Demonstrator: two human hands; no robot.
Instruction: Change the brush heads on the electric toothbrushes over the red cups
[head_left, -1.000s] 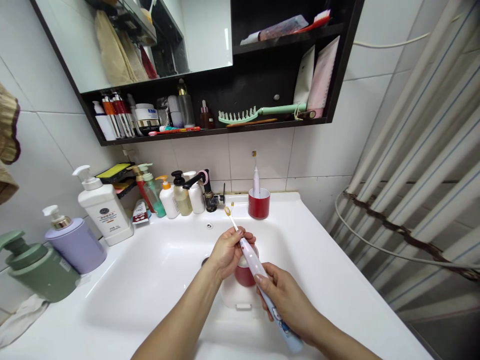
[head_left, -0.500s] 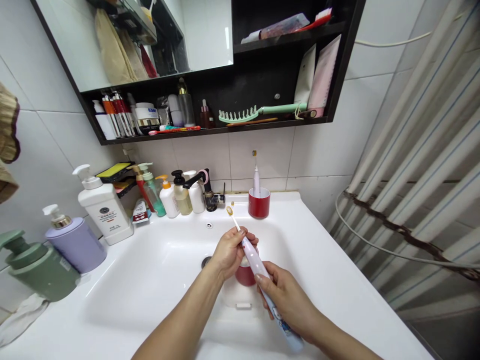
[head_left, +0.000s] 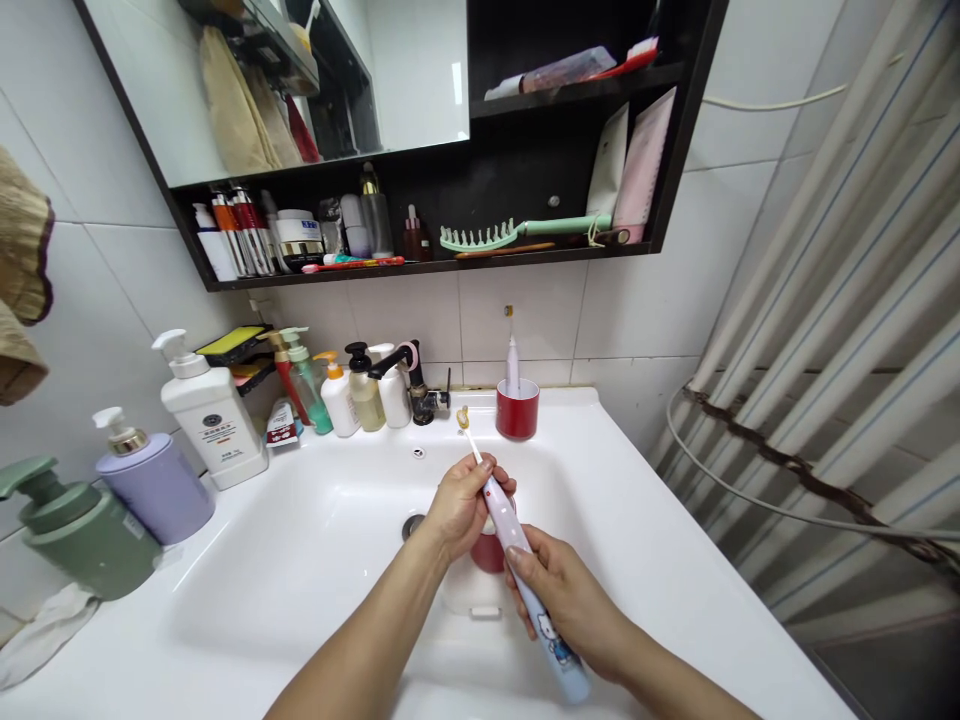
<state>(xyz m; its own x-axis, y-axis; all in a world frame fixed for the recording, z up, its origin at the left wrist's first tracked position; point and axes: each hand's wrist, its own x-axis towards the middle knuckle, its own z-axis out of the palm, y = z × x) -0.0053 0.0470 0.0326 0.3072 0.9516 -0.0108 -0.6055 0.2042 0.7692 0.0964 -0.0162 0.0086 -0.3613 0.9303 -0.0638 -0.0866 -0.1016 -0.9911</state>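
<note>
An electric toothbrush, pink fading to pale blue with a cartoon figure near its base, slants over the sink in both hands. My left hand pinches it at the neck, thumb on top. Lower down, my right hand wraps round the handle. The yellowish brush head points up and away, toward the back of the sink. Partly hidden behind my hands, a red cup is in the sink.
Another red cup holding a pale toothbrush stands on the back ledge beside the black faucet. Several pump bottles line the left side. A dark shelf with toiletries hangs above; ribbed pipes are at right.
The toothbrush has turned slightly: its base has shifted left and its brush head a little right and up. Both hands keep their hold on it.
</note>
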